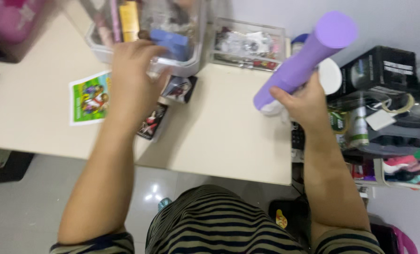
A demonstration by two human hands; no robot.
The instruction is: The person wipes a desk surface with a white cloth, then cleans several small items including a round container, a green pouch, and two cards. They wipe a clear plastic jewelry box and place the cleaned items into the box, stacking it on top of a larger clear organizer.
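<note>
One purple tube point(309, 54), gripped at its lower end by the right hand point(304, 101) above the table point(219, 136), slants up-right, while the blurred left hand point(132, 77) reaches a clear bin point(191, 66), fingers' grip indiscernible.

Purple tube point(309, 56) in your right hand point(304, 101): smooth matt plastic. Bin point(191, 66) under your left hand point(132, 77): clear glossy plastic. Small box point(247, 44) beside it: the same clear plastic. Table point(219, 136): smooth cream laminate with a soft sheen. Green leaflet point(90, 98): glossy printed paper. Black carton point(379, 70): glossy card. Your shirt point(219, 226): striped knit cloth. Floor point(26, 207): shiny tile.
</note>
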